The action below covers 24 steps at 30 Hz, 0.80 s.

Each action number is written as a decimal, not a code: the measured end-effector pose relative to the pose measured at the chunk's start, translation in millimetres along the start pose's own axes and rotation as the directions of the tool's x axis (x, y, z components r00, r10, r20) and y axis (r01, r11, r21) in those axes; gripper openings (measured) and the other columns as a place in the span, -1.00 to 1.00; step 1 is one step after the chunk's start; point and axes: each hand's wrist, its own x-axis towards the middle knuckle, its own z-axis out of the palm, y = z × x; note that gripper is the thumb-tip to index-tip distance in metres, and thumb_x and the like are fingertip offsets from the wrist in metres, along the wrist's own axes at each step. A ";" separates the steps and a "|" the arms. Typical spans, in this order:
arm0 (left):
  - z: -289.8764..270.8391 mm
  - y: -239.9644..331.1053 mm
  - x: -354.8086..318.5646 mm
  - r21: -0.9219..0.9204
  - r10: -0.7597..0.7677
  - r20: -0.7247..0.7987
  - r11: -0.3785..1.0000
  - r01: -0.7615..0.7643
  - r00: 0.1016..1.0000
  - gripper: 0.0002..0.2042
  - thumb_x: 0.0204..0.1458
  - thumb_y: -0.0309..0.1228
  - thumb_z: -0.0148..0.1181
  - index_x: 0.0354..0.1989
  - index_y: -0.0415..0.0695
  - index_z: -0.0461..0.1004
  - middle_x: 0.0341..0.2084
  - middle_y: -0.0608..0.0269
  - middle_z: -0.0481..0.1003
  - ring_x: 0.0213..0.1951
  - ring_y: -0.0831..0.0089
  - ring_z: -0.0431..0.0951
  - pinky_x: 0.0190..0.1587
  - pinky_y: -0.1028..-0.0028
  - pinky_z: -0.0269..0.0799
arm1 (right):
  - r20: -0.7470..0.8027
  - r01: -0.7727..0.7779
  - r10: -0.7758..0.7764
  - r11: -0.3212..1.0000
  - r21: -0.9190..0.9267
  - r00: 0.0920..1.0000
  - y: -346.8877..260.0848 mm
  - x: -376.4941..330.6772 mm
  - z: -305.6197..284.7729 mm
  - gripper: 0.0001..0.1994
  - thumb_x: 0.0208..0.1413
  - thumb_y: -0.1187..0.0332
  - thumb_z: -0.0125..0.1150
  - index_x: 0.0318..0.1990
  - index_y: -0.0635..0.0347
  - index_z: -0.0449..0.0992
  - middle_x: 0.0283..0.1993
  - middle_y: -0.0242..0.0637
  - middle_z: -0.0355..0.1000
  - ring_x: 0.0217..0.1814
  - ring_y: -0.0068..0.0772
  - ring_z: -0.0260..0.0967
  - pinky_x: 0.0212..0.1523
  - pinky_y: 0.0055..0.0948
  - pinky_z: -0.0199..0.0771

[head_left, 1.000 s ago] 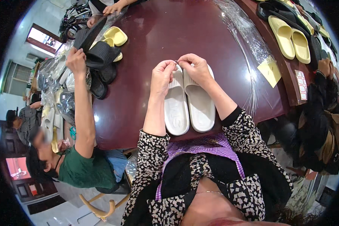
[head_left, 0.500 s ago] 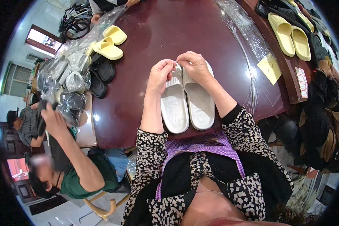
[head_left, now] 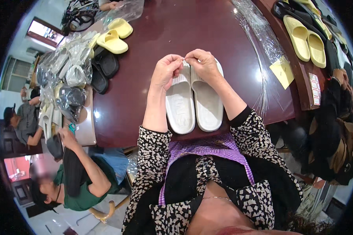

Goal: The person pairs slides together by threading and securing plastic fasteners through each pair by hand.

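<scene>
A pair of light grey slide slippers lies side by side on the dark red table, open heels toward me. The left slipper (head_left: pixel 180 111) and the right slipper (head_left: pixel 208 107) nearly touch along their inner edges. Over the toe end of the left one, my left hand (head_left: pixel 166 72) is closed in a pinch. Above the right one's strap my right hand (head_left: pixel 204 65) pinches too, its fingertips meeting the left's. Whatever thin thing lies between the fingertips is too small to name. My hands hide parts of both straps and toes.
Thin pale strands (head_left: pixel 261 92) lie right of the slippers, near yellow paper (head_left: pixel 282 72) and clear plastic film (head_left: pixel 262 33). Yellow slides (head_left: pixel 113 42), black slides (head_left: pixel 106 64) and bagged footwear (head_left: pixel 72 68) sit at left. Beside them, a person in green (head_left: pixel 102 172) handles dark footwear. More yellow slides (head_left: pixel 296 35) stand right.
My hands stay pinched together over the slipper toes, shifting slightly. At left, the person in green has lowered an arm and the dark footwear.
</scene>
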 end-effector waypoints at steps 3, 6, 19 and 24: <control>1.6 -2.3 3.6 -0.006 0.025 -0.035 1.000 -0.025 0.999 -0.96 0.00 -0.50 0.12 -0.42 -0.19 0.46 -0.62 0.43 0.38 -0.63 0.73 0.25 -0.58 0.72 0.14 | 0.014 -0.066 0.066 0.997 -0.041 0.998 2.9 -1.6 -1.9 -0.96 -0.11 0.52 0.20 -0.45 0.20 0.52 -0.46 -0.31 0.46 -0.38 -0.45 0.39 -0.31 -0.51 0.34; 2.3 -2.4 8.7 0.017 0.026 0.004 1.000 -0.026 1.000 -0.96 -0.01 -0.51 0.14 -0.39 -0.17 0.47 -0.63 0.43 0.38 -0.62 0.70 0.26 -0.56 0.71 0.14 | 0.037 -0.089 0.090 0.996 -0.017 0.995 6.3 1.5 -2.2 -0.96 -0.12 0.51 0.20 -0.45 0.21 0.52 -0.46 -0.32 0.46 -0.39 -0.48 0.38 -0.32 -0.52 0.33; 11.0 -18.9 0.3 0.273 0.376 -0.182 0.907 -0.321 0.908 -0.89 -0.05 -0.49 0.13 -0.36 -0.24 0.48 -0.58 0.38 0.41 -0.52 0.62 0.39 -0.49 0.60 0.30 | 0.008 -0.219 0.220 0.975 -0.032 0.976 -8.2 -3.9 5.0 -0.89 0.00 0.50 0.14 -0.31 0.30 0.54 -0.37 -0.28 0.49 -0.32 -0.55 0.39 -0.26 -0.57 0.38; 11.5 -30.8 -25.6 0.616 0.777 -0.351 0.612 -0.496 0.523 -0.88 -0.07 -0.59 0.05 -0.34 -0.28 0.44 -0.42 0.21 0.43 -0.43 0.48 0.44 -0.40 0.52 0.35 | 0.045 -0.208 0.209 0.977 -0.038 0.977 21.8 -7.2 3.8 -0.85 0.07 0.51 0.09 -0.22 0.36 0.51 -0.27 -0.31 0.48 -0.23 -0.60 0.37 -0.17 -0.64 0.34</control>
